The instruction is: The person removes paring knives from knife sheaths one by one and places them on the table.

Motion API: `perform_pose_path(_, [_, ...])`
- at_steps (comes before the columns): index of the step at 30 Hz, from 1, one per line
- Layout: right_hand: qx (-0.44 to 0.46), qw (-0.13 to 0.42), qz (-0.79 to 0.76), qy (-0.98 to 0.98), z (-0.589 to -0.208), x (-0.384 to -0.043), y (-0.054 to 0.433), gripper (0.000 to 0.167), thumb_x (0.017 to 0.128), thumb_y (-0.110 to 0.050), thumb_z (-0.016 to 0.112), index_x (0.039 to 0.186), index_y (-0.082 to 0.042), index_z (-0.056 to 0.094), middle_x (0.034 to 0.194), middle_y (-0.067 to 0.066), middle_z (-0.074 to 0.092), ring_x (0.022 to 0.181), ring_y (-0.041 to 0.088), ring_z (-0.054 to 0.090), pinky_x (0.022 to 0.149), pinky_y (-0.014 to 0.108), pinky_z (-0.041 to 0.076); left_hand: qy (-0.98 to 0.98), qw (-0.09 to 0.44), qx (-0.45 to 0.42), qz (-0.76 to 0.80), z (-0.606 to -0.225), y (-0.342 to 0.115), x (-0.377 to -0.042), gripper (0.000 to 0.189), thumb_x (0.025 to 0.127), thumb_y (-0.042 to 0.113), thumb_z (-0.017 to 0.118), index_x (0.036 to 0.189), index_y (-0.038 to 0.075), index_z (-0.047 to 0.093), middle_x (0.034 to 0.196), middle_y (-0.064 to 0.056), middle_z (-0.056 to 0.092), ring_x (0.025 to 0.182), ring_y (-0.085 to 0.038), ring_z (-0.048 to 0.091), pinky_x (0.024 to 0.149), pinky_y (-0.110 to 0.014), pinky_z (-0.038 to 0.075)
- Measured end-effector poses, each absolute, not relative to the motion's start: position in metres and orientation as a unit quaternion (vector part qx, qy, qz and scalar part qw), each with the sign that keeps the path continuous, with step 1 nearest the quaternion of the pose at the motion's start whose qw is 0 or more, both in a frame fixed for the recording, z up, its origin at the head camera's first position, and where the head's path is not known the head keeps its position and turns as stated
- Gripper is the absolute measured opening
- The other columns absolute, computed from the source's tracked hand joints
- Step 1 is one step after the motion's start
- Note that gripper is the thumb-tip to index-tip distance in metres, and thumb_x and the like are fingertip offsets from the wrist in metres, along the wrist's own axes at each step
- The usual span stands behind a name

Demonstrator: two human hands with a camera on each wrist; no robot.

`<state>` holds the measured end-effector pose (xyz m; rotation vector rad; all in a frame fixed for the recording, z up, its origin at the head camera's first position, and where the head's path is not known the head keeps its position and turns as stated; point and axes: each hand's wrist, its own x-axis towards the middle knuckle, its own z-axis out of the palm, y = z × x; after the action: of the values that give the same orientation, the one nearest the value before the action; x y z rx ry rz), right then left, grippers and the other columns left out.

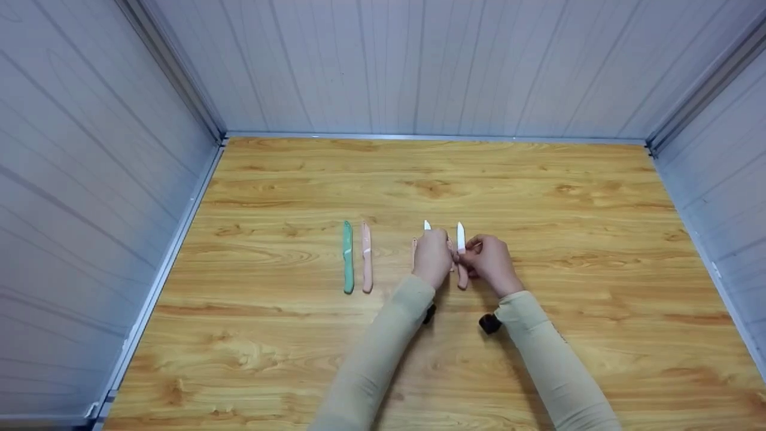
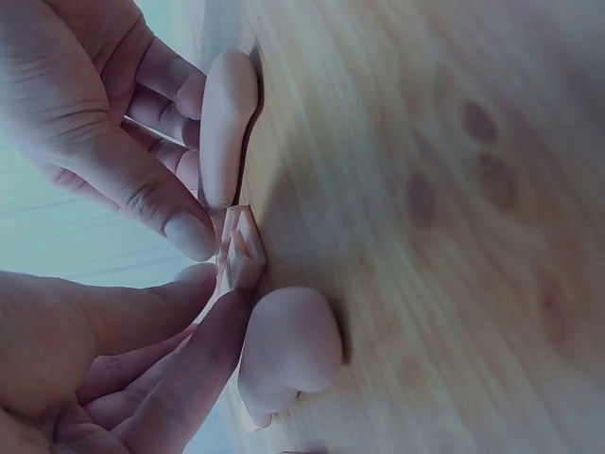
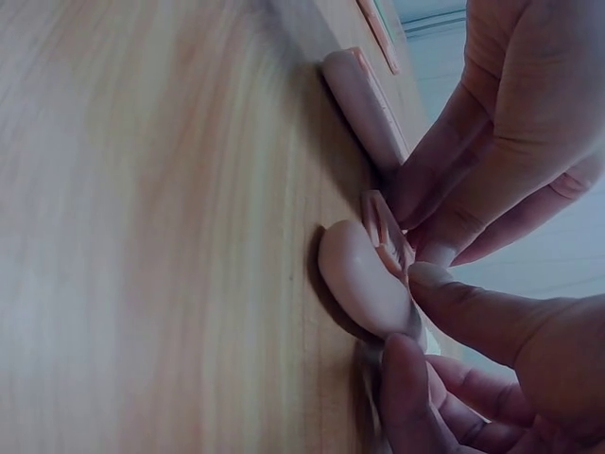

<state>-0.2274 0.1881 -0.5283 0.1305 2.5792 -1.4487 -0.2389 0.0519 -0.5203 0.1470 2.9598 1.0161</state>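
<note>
One pink sheath (image 2: 248, 270), located between two white-bladed knives (image 1: 461, 238), pinched by left hand (image 1: 433, 258), right hand (image 1: 492, 261) pinching the right-hand knife at its pink handle (image 2: 227, 123), green knife (image 1: 348, 263) and pink knife (image 1: 367, 266) parallel, farther left on tabletop (image 1: 269, 359).

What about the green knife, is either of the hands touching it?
No, the green knife lies apart from both hands, with a pink knife between it and them.

Nothing legible; a dark mark (image 1: 561, 335) on the right sleeve (image 1: 547, 359) may be lettering.
</note>
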Motion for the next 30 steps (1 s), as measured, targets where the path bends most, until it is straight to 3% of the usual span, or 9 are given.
perform_pose_path(5, [0.042,0.088,-0.478,0.873,-0.526,-0.225,0.191,0.026,0.085,-0.01,0.072,0.1,0.008,0.061,0.077,0.013,0.061,0.061,0.02,0.063,0.054,0.031,0.056,0.946,-0.005,0.054,0.321,-0.52,0.048,-0.237,0.008,0.08,-0.002,0.066,0.076,0.006,0.067,0.073,-0.004,0.065,0.07,-0.02,0.064,0.064,-0.035,0.05])
perform_pose_path(11, [0.026,0.069,-0.447,0.892,-0.52,-0.222,0.197,0.028,0.083,-0.01,0.074,0.103,0.007,0.063,0.079,0.013,0.064,0.061,0.021,0.063,0.051,0.027,0.051,0.928,0.005,0.043,0.371,-0.515,0.04,-0.232,0.018,0.084,-0.007,0.061,0.096,0.0,0.072,0.09,-0.01,0.069,0.083,-0.021,0.065,0.072,-0.03,0.053])
perform_pose_path(14, [0.02,0.064,-0.44,0.895,-0.516,-0.219,0.2,0.029,0.083,-0.009,0.074,0.105,0.007,0.063,0.082,0.014,0.065,0.062,0.021,0.063,0.052,0.025,0.05,0.912,0.021,0.039,0.408,-0.511,0.034,-0.23,0.021,0.084,-0.008,0.061,0.101,-0.001,0.071,0.09,-0.009,0.068,0.082,-0.019,0.064,0.072,-0.028,0.053])
perform_pose_path(19, [0.019,0.065,-0.444,0.893,-0.51,-0.214,0.204,0.03,0.084,-0.007,0.073,0.107,0.008,0.062,0.087,0.015,0.064,0.07,0.019,0.063,0.057,0.025,0.053,0.889,0.022,0.048,0.454,-0.509,0.023,-0.224,0.019,0.082,-0.007,0.068,0.101,-0.003,0.07,0.088,-0.011,0.067,0.08,-0.018,0.062,0.069,-0.025,0.051])
perform_pose_path(24, [-0.005,0.054,-0.436,0.898,-0.506,-0.209,0.203,0.03,0.083,-0.007,0.073,0.107,0.009,0.063,0.09,0.017,0.066,0.079,0.025,0.065,0.064,0.028,0.053,0.874,0.007,0.051,0.483,-0.505,0.015,-0.216,0.021,0.08,-0.005,0.072,0.101,-0.005,0.069,0.089,-0.014,0.068,0.081,-0.018,0.064,0.071,-0.024,0.052])
perform_pose_path(30, [-0.038,0.053,-0.424,0.903,-0.5,-0.201,0.199,0.031,0.084,-0.006,0.072,0.111,0.007,0.063,0.097,0.018,0.066,0.088,0.031,0.065,0.074,0.038,0.054,0.856,0.009,0.044,0.514,-0.498,0.008,-0.206,0.024,0.083,-0.002,0.071,0.106,-0.005,0.067,0.097,-0.017,0.068,0.083,-0.018,0.064,0.074,-0.024,0.052])
